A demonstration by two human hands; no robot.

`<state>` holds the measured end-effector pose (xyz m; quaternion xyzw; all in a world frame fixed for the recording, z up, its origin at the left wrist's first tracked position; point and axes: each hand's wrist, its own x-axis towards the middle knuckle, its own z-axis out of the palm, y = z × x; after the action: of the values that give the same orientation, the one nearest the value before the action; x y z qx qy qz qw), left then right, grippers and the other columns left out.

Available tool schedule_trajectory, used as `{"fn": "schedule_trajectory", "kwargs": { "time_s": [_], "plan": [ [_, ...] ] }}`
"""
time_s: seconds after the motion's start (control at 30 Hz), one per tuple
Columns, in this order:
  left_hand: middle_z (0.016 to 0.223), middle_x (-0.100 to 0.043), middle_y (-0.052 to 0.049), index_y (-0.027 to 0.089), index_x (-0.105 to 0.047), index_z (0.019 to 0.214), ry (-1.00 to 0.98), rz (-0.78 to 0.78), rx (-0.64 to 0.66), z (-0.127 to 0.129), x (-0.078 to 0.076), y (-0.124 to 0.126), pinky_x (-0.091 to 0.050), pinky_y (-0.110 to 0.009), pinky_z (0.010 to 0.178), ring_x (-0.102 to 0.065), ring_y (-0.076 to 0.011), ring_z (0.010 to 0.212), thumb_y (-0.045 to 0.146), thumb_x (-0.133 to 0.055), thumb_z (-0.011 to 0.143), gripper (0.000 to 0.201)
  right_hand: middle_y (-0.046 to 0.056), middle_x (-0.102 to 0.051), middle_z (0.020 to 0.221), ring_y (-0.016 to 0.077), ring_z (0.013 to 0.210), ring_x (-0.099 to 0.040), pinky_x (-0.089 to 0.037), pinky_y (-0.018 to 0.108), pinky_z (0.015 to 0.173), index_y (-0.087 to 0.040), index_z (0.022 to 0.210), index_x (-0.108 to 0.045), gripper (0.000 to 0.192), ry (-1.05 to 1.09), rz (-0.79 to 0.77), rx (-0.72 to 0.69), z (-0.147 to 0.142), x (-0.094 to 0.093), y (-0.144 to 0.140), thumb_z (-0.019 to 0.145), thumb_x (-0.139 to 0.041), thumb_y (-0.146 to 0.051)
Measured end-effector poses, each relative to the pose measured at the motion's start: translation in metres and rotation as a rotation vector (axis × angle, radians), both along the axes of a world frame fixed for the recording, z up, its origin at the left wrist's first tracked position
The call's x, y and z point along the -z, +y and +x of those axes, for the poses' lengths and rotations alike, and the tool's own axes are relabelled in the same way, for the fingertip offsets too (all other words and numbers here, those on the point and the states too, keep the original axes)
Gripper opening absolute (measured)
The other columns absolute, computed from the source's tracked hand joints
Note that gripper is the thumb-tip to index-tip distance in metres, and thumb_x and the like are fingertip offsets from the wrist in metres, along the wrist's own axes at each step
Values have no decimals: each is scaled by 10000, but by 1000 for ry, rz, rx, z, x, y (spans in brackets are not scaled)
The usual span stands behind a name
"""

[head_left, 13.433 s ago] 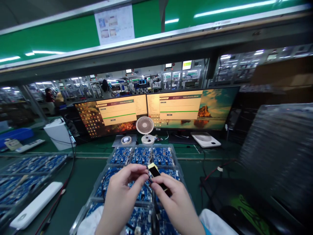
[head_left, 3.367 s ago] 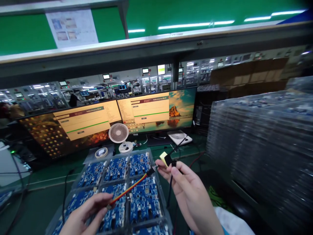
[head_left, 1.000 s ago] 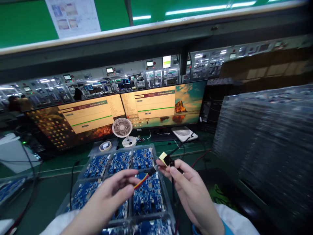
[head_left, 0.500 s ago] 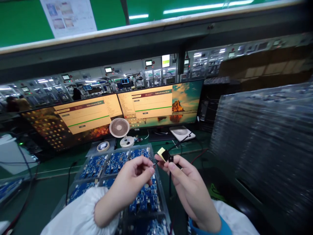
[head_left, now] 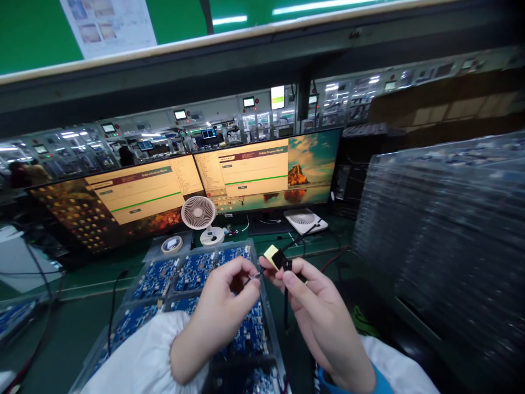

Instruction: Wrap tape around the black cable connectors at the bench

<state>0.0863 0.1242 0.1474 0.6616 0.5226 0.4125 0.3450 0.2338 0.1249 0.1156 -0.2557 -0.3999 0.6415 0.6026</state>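
Note:
My left hand (head_left: pixel 225 301) is pinched over the tray, its thumb and forefinger closed on the thin dark end of a cable (head_left: pixel 261 273). Close beside it, my right hand (head_left: pixel 324 312) grips a small black connector (head_left: pixel 287 265) between thumb and fingers. A pale yellow tag (head_left: pixel 270 253) and a black piece (head_left: pixel 279 259) stick up from the same fingers. A dark cable (head_left: pixel 286 306) hangs below the right hand. What exactly lies between the left fingertips is too small to make out. Blue circuit boards (head_left: pixel 197 272) lie in the compartments of a clear plastic tray (head_left: pixel 268 298) beneath.
Two monitors (head_left: pixel 315 164) stand behind, with a small fan (head_left: pixel 198 213), a tape roll (head_left: pixel 171 244) and a white vented box (head_left: pixel 305 220) before them. A tall stack of clear trays (head_left: pixel 414 230) rises at right. Loose cables (head_left: pixel 111 306) lie at left.
Both hands stay close together with the same grips. The left wrist and sleeve have shifted slightly to the right. The view has moved a little.

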Motion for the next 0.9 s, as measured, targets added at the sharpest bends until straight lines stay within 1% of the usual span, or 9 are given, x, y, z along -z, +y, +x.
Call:
{"fn": "schedule_trajectory", "kwargs": {
  "time_s": [0.23,0.43,0.53,0.6,0.63,0.73,0.83,0.9],
  "plan": [
    [599,-527,32,205,-541,723,-13,3,-3,2,1,-1,-376,-261,561,-497,-154,581,260,-566,798,97,51,-774,970,268,988,-670,-425,435,958,-243,785,-645,213,18,-2,8,2,1,-1,773,-755,-425],
    [602,-521,37,209,-511,693,12,22,20,0,1,-5,-363,-258,568,-469,-144,589,247,-555,823,142,56,-774,977,273,995,-667,-421,447,966,-237,781,-647,238,16,-12,9,1,0,-1,755,-768,-440],
    [600,-522,39,200,-538,715,9,9,20,-1,0,-6,-366,-266,571,-476,-142,589,249,-563,823,121,59,-776,972,275,1002,-663,-413,457,977,-233,764,-643,250,10,-16,17,0,-1,-2,744,-776,-445],
    [621,-541,35,186,-581,778,-16,-29,19,-3,0,-7,-387,-273,581,-509,-143,597,244,-584,811,66,59,-777,973,274,1000,-666,-410,462,989,-231,763,-645,250,14,-11,24,0,-1,-1,738,-781,-440],
    [636,-557,32,176,-601,828,-48,-66,25,-4,0,-8,-410,-279,595,-539,-146,604,240,-599,802,69,59,-777,973,274,1001,-669,-409,466,997,-230,759,-646,248,20,-9,25,0,-1,-1,735,-785,-434],
    [700,-642,0,141,-617,991,-214,-226,65,-15,-2,-14,-488,-319,656,-634,-164,629,253,-648,786,236,54,-780,960,271,1019,-676,-402,475,1032,-226,731,-643,240,61,-10,35,1,-3,0,723,-801,-407],
    [829,-732,-84,107,-626,1068,-392,-346,107,-34,-7,-28,-534,-339,686,-692,-181,662,270,-692,792,326,42,-786,937,262,1071,-670,-384,466,1080,-224,709,-653,227,126,-5,55,3,-6,3,702,-821,-376],
    [960,-749,-139,108,-628,1121,-512,-398,124,-47,-12,-41,-553,-339,726,-723,-202,744,231,-702,806,346,38,-787,928,256,1116,-654,-370,454,1104,-221,706,-669,203,144,10,60,4,-8,4,708,-819,-357]
  ]
}}
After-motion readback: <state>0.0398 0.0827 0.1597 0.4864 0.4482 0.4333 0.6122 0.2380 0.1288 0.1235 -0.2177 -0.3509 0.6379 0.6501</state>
